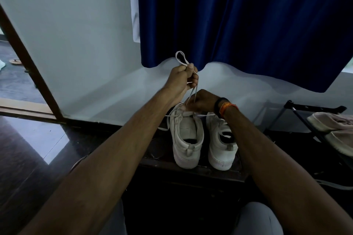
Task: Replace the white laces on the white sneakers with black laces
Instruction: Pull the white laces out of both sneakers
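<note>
Two white sneakers [202,139] stand side by side, heels toward the wearer, on a dark low surface [191,172] in front of a pale wall and a blue curtain [238,21]. The left hand [183,78] is raised above the left sneaker [186,137] with its fingers curled round a white lace [181,57], a loop of which stands up above the fist while two strands run down taut toward the shoe; held high like this, the lace is likely being drawn up out of the eyelets. The right hand [200,102], wearing a black band and an orange thread at the wrist, is down at the front of that sneaker, fingers bent where the strands meet the shoe, apparently steadying it or freeing a crossing; exactly what it pinches I cannot tell. The right sneaker [221,143] sits just beside, a lace end trailing across its opening. No black laces are visible. A beige shoe [336,131] rests on a black rack [298,112] at right.
</note>
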The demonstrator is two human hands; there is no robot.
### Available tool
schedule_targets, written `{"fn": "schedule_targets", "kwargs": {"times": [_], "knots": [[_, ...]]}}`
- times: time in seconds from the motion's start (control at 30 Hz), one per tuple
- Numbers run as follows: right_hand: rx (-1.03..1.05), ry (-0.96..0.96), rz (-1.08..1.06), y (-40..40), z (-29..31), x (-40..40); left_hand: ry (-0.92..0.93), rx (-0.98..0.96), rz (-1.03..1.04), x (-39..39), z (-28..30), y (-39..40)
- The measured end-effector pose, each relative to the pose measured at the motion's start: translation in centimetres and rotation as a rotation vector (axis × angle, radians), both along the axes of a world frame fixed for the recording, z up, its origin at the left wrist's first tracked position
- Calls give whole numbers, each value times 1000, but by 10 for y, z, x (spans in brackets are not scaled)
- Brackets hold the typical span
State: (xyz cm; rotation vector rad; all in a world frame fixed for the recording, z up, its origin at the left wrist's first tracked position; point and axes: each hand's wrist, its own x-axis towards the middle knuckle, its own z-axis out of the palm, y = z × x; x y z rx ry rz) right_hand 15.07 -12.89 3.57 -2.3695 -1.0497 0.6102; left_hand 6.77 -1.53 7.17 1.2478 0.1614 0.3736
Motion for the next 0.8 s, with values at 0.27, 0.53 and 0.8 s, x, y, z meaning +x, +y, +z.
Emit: {"fn": "schedule_targets", "kwargs": {"times": [0.27, 0.53, 0.8], "knots": [[-120, -190, -185, 0, -3, 6, -80, 36, -37, -9, -2, -7], [-127, -201, -344, -2, 8, 4, 469, 557, 128, -52, -61, -18], [405, 337, -624, 10, 20, 18, 455, 798, 222, -51, -74, -35]]}}
